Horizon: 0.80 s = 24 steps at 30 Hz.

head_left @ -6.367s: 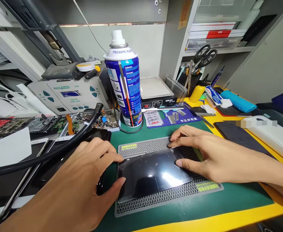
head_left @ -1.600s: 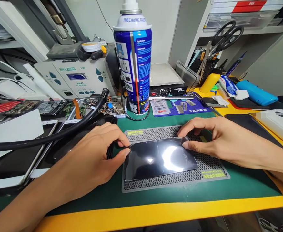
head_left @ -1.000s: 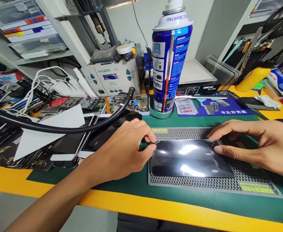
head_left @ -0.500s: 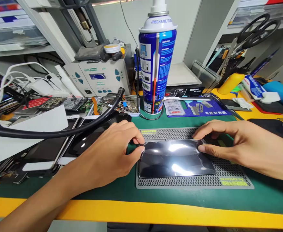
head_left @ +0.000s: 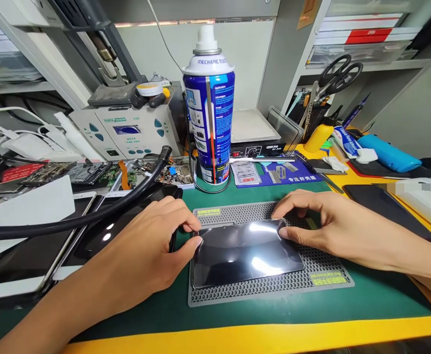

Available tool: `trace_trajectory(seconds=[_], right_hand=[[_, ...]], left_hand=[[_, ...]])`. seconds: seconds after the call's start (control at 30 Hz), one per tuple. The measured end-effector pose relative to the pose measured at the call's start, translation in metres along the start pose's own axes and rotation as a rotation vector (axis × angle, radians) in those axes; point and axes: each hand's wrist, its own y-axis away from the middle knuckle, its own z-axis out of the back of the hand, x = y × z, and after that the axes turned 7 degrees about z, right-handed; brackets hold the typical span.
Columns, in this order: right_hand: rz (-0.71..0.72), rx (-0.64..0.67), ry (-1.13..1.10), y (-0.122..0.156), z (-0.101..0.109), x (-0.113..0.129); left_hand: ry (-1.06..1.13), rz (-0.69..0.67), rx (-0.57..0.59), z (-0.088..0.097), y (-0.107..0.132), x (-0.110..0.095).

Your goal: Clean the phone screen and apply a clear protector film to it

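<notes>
A dark, glossy phone screen (head_left: 244, 255) with bright light reflections lies over a grey honeycomb mat (head_left: 215, 296) on the green work mat. My left hand (head_left: 159, 246) pinches its far left corner between thumb and index finger. At the far right corner, the thumb and fingers of my right hand (head_left: 318, 223) close on the edge, and the surface looks slightly bent beside the thumb. Whether a thin film lies on top of the screen I cannot tell.
A blue spray can (head_left: 210, 128) stands behind the mat. A black hose (head_left: 127, 221) crosses the left side above several phone parts. Further back are a soldering station (head_left: 127, 130) and a hot plate (head_left: 255, 147); a dark phone (head_left: 381, 206) lies right.
The camera view has shifted and turned, so everything sits further left and somewhat lower. Both hands keep their pinch on the screen's far corners.
</notes>
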Motion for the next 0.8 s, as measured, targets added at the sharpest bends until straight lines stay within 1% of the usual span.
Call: trace_trajectory(seconds=[0.1, 0.17, 0.27, 0.37, 0.57, 0.8], right_hand=[[-0.002, -0.003, 0.002, -0.001, -0.001, -0.001], [0.002, 0.000, -0.013, -0.002, -0.001, -0.001], [0.006, 0.013, -0.020, -0.003, 0.000, 0.000], [-0.002, 0.029, 0.001, -0.003, 0.001, 0.001], [0.002, 0.045, -0.006, -0.002, 0.003, 0.000], [-0.013, 0.041, -0.032, -0.002, 0.002, 0.001]], left_hand=[[-0.006, -0.031, -0.039, 0.002, 0.003, 0.000], [-0.016, -0.079, -0.063, 0.005, 0.007, -0.002], [-0.056, -0.116, -0.013, 0.008, 0.015, -0.007], [-0.092, -0.090, 0.026, 0.008, 0.020, -0.013], [-0.093, -0.196, 0.006, 0.007, 0.020, -0.017], [-0.073, -0.157, 0.018, 0.004, 0.017, -0.018]])
